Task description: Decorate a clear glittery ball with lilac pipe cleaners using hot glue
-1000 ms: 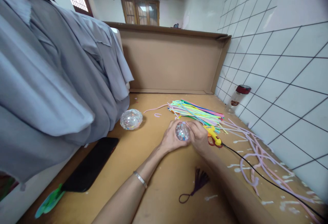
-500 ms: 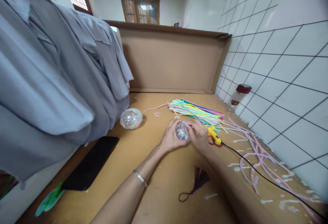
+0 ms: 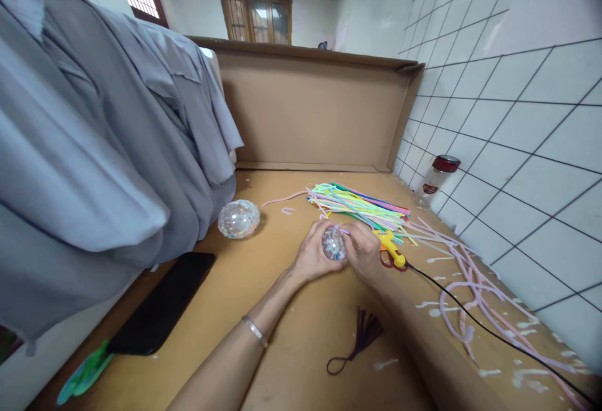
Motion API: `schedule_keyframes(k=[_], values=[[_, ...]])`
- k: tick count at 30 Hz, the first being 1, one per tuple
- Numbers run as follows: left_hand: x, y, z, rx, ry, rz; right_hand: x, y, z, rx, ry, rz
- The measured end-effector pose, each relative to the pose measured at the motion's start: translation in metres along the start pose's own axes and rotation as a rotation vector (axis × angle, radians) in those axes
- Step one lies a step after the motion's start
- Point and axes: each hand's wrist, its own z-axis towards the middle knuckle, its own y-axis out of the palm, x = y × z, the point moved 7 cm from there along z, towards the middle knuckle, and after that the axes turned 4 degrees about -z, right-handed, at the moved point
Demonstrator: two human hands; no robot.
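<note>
My left hand is wrapped around a small clear ball with shiny coloured flecks in it, just above the wooden table. My right hand is closed at the ball's right side, its fingers at a short lilac piece of pipe cleaner along the upper rim. The right fingertips are partly hidden. A larger clear faceted bowl-like piece with similar flecks sits to the left. Closer to me, between my forearms, lies a dark purple tassel with a loop.
A bundle of coloured pipe cleaners lies behind my hands. Right of them are a yellow glue gun with a black cord, red-handled scissors and loose lilac strands. A black phone lies left; a glass bottle stands by the tiles.
Both hands stay around the ball. The right fingers have shifted slightly at its upper right edge, and the ball seems turned a little. The whole view has moved slightly.
</note>
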Motion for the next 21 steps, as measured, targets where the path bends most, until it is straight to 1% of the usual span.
schedule_keyframes(k=[9, 14, 21], values=[[-0.0032, -0.0003, -0.0023, 0.030, -0.083, -0.026, -0.0040, 0.0014, -0.0013, 0.000, -0.048, -0.016], [-0.0043, 0.0000, -0.0021, 0.028, -0.065, -0.012, -0.0069, -0.0001, -0.0008, 0.001, -0.066, -0.026], [-0.0009, -0.0011, -0.0007, 0.018, -0.025, -0.028, -0.0071, -0.0006, 0.0003, -0.019, -0.048, -0.014]])
